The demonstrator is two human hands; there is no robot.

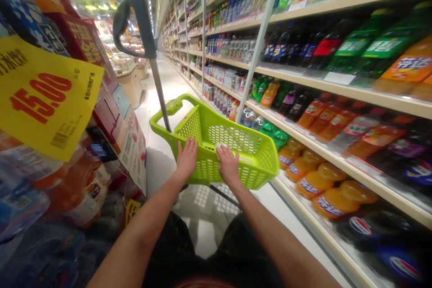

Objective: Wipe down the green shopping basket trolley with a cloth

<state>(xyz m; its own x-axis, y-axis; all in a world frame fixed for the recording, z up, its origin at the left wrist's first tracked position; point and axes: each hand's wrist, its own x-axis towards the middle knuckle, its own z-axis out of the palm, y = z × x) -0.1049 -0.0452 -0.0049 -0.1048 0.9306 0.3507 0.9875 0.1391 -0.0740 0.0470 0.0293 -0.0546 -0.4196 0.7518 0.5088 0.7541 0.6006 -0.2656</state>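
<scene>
A lime-green plastic shopping basket on wheels stands in the aisle ahead of me, with a grey pull handle rising on a metal rod. My left hand rests on the basket's near rim, fingers stretched up and flat. My right hand lies on the same rim a little to the right, fingers curled over the edge. The basket looks empty inside.
Shelves of soft-drink bottles line the right side, orange and dark bottles low down. On the left hangs a yellow price sign reading 15.00 over stacked goods. The white floor aisle runs straight ahead.
</scene>
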